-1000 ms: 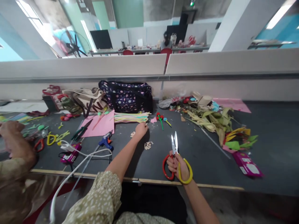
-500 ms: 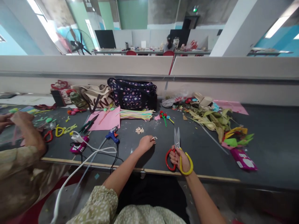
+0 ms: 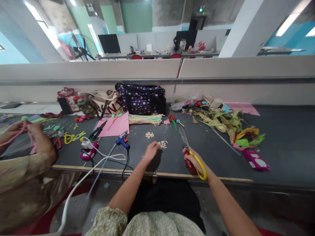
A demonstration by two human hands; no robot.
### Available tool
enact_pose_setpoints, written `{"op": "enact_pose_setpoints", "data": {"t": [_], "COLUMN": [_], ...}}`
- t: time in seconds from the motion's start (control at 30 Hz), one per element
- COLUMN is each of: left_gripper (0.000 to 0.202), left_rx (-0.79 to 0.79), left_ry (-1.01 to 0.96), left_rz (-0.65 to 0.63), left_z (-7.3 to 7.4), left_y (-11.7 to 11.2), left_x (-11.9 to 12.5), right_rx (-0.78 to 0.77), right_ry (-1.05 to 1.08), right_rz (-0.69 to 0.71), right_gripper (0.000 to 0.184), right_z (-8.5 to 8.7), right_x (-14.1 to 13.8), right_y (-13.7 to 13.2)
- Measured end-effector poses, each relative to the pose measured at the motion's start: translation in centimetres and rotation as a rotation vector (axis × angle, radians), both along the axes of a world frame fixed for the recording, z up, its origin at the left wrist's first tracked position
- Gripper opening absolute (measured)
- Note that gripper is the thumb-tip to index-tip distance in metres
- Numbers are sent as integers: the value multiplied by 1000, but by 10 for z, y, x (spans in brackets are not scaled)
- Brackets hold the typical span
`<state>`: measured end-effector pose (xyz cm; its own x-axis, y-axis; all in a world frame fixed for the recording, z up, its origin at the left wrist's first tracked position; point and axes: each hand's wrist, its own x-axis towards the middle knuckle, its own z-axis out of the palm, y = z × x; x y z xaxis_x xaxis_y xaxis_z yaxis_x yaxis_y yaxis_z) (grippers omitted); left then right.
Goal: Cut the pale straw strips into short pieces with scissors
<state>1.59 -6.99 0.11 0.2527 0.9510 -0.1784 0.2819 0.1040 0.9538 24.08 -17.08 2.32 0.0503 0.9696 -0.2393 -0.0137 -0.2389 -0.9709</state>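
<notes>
My left hand (image 3: 151, 152) rests low over the dark table, fingers drawn together at the edge of a loose scatter of small pale pieces (image 3: 163, 145). Whatever is between its fingertips is hidden. Just beyond lies a tighter heap of similar pale pieces (image 3: 149, 135). In my right hand (image 3: 195, 159) is a pair of scissors (image 3: 185, 139) with one red and one yellow handle, blades pointing away from me and slightly left. The scissors are held above the table near its front edge, apart from the pale pieces.
A blue glue gun (image 3: 122, 141) and white cable (image 3: 104, 158) lie left of me. Pipe cleaners (image 3: 145, 119), a patterned bag (image 3: 141, 100) and dried husks (image 3: 221, 124) are farther back. A co-worker's hands (image 3: 36, 134) hold pink strands at far left.
More pale pieces now lie scattered beside my left hand. My right hand has turned the scissors, so the blades tilt left and the red handle is partly hidden. The view has shifted slightly.
</notes>
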Motion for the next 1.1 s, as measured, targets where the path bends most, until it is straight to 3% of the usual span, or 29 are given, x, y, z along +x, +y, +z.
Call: {"op": "enact_pose_setpoints", "data": {"t": [0.13,0.27,0.47,0.83,1.1], "left_gripper": [38,45,38,35,34], "left_rx": [-34,-130,-178,-253,-294], "left_ry": [-226,-364,-363,-404,-381], "left_rz": [20,57,90,38,-5], "left_z": [1,9,16,19,20], "left_y": [-7,-11,-14,-18,-19], "left_x": [-2,-4,-1,4,6], "right_rx": [-8,104,154,79,80], "right_ry": [-161,-361,-578,-655,-697], "right_rz": [25,96,372,462,469], "right_gripper": [18,17,35,39,40], "right_z": [0,-4,-7,8,5], "right_x": [5,10,10,-3,-5], "right_y": [-2,-3,-7,-3,-1]}}
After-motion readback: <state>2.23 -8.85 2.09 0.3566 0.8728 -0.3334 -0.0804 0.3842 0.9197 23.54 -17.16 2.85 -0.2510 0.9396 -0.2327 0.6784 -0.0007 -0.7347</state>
